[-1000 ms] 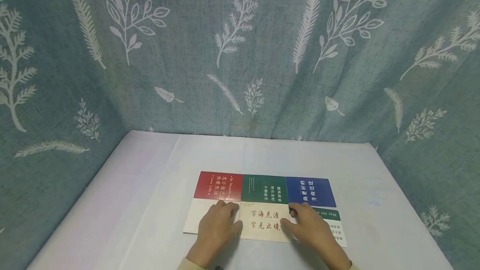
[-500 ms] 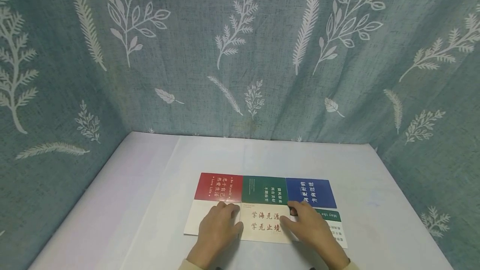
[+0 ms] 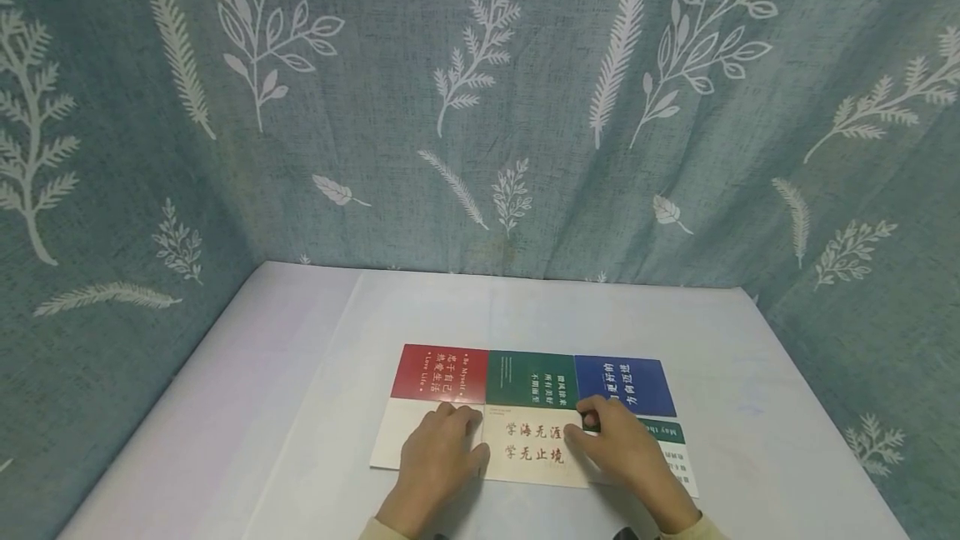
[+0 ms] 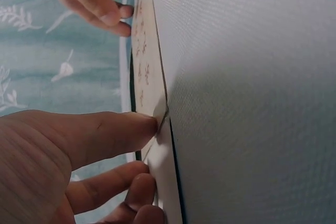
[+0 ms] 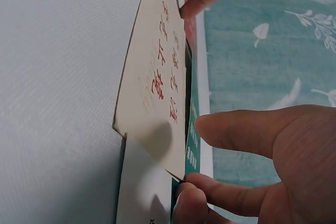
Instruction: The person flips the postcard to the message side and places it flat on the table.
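Note:
A thin cream booklet point(image 3: 528, 452) with red characters lies flat between both hands in the head view. At its left edge rests the thumb of my left hand point(image 3: 438, 450); the other fingers touch the plain white booklet point(image 3: 388, 433) beside it. My right hand point(image 3: 624, 446) is at the cream booklet's right edge, over a white booklet with a green band point(image 3: 663, 430). In the right wrist view, the right thumb point(image 5: 226, 129) stands apart from the cream surface, and the bent fingers point(image 5: 191, 200) are right at its far corner. Parts of both white booklets are hidden under the hands.
Behind these, a red booklet point(image 3: 438, 373), a green booklet point(image 3: 531, 377) and a blue booklet point(image 3: 626, 384) form a back row, edge to edge. All lie on a white table point(image 3: 360, 315). A teal leaf-patterned curtain point(image 3: 555, 207) hangs around the table's back and sides.
The right hand has shifted slightly forward, its thumb a little farther from the near edge. The left hand and the booklets look unmoved apart from small camera motion.

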{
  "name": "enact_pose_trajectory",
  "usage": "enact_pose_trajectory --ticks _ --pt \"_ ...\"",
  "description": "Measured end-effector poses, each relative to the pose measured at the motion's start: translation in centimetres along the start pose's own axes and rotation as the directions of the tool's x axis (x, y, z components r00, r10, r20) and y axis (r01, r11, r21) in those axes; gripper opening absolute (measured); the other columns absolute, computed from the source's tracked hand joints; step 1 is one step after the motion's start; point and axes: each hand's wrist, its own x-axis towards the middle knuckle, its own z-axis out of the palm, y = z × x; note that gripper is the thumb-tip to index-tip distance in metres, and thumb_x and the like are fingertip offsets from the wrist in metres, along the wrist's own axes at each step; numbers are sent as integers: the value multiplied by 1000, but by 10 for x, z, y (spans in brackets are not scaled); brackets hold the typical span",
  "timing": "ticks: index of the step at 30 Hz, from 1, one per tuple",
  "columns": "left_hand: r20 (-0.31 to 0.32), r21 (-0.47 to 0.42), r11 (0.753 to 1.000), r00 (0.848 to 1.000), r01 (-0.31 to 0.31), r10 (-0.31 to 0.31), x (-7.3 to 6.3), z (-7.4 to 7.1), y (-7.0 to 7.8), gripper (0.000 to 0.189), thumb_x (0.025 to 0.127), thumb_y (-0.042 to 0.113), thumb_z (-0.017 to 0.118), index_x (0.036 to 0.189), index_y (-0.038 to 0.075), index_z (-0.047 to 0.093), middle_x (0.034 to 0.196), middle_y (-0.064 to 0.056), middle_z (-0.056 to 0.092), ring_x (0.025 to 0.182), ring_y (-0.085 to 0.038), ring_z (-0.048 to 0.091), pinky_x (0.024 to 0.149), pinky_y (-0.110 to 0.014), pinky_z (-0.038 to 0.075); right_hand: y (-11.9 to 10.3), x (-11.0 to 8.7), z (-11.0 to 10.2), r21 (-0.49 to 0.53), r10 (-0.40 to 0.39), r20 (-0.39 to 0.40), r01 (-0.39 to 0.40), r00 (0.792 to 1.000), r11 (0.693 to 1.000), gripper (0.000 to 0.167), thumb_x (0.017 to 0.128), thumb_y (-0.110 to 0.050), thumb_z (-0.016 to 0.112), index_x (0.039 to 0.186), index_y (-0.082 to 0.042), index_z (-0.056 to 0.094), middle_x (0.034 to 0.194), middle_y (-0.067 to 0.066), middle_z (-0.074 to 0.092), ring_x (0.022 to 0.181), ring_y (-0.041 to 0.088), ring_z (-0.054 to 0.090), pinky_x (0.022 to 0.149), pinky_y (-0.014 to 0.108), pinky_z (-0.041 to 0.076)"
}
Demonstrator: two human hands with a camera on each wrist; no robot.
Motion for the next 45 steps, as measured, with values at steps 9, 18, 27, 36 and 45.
enact_pose_trajectory --ticks 9,18,27,36,45 --pt "-12 2 1000 1000 -5 5 -1 0 0 36 74 20 78 109 11 74 88 -1 60 74 -15 49 62 -34 46 2 2 -1 60 44 -22 -43 999 997 33 89 -27 75 114 -6 67 97 -1 63 88 17 58 84 48 50" --pt "-18 27 1000 1000 -8 9 0 -3 1 34 74 21 77 107 13 75 89 -1 62 74 -16 52 62 -34 47 8 1 -4 209 97 15 -98 995 973 43 92 -30 72 126 -7 61 91 -1 71 76 17 65 69 41 53" --pt "-17 32 999 1000 -14 15 0 -3 1 34 74 21 79 107 12 75 90 0 63 75 -15 53 63 -34 48 15 -7 -7 376 158 105 -186 982 908 44 87 -27 74 124 -2 67 77 2 66 67 19 54 62 33 42" --pt "-9 13 1000 1000 -11 11 0 -3 -1 34 74 22 77 106 12 74 89 0 61 75 -15 52 63 -34 48 16 -15 -7 448 126 172 -191 977 873 42 87 -26 74 121 -2 67 77 3 67 76 20 56 67 33 41" --pt "-5 -7 1000 1000 -4 4 0 -2 -1 37 74 22 79 109 12 75 87 2 59 74 -13 47 61 -31 45 18 -15 -5 424 98 157 -157 983 892 37 88 -24 74 115 0 67 72 3 64 74 19 55 66 32 43"
